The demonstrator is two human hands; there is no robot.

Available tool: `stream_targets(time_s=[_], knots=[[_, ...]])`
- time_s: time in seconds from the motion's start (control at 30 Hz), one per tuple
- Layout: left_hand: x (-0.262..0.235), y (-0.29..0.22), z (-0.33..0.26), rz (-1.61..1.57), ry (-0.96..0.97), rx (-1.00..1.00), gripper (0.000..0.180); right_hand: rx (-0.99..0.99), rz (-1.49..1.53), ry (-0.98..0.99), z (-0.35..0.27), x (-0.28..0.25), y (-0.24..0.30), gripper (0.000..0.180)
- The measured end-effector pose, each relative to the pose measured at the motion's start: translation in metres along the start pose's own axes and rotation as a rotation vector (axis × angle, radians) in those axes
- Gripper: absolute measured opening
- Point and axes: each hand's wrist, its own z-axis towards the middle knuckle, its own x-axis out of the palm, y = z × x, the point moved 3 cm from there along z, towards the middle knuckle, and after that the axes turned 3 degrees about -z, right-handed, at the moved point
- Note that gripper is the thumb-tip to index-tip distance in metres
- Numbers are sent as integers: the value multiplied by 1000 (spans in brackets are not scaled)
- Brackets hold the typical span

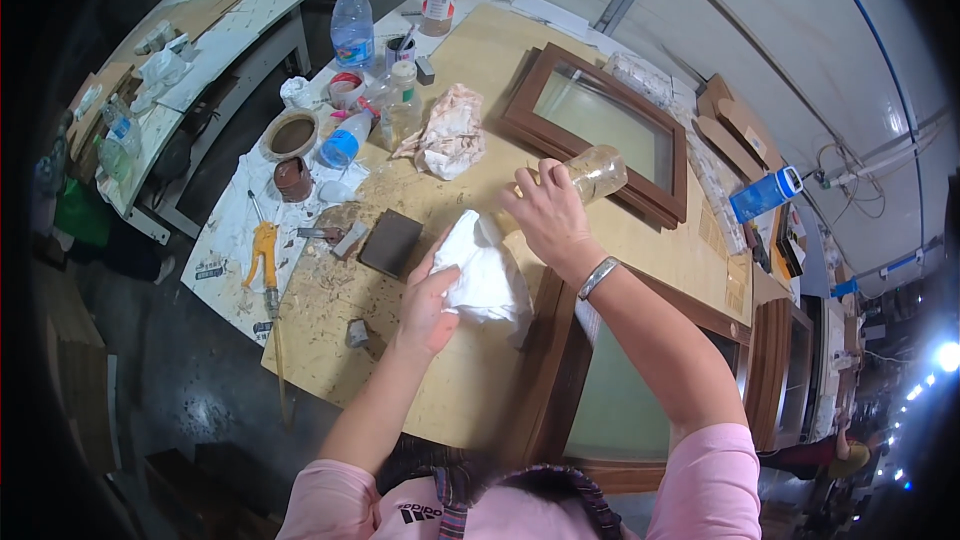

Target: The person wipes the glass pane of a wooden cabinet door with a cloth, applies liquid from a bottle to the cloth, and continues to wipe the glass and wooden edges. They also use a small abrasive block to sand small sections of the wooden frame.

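My left hand (428,308) grips a bunched white cloth (484,275), thumb across its front, above the pale wooden board (455,390). In my right hand (550,215) is a clear plastic bottle (602,170), tilted with its neck end toward the cloth; the mouth is hidden behind my fingers. Beside my left hand lies a dark rectangular block (391,243). Beyond my right hand rests a brown-framed glass panel (520,110). A second brown-framed panel (555,370) sits under my right forearm. Farther back lies a crumpled, stained cloth (452,130).
At the left stand a round container of brown paste (293,133), a yellow air gun (262,255) and a blue-labelled bottle (345,140). A large water bottle (352,28) is behind. A blue jug (766,194) stands at the right. Another person (835,455) is far right.
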Motion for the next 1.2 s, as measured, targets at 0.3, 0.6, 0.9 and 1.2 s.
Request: stream_targets(time_s=[0.3,0.6,0.9,1.2], knots=[[-4,2,2,-24,-35,-28,62,10,67,-29,2,-4,1,22],[-2,-8,-12,47,-45,-35,59,483,857,-147,15,32,4,44],[28,15,-33,379,205,-61,59,853,1474,34,-16,110,3,69],[83,33,-48,811,407,76,58,1052,811,41,-288,62,-137,50]])
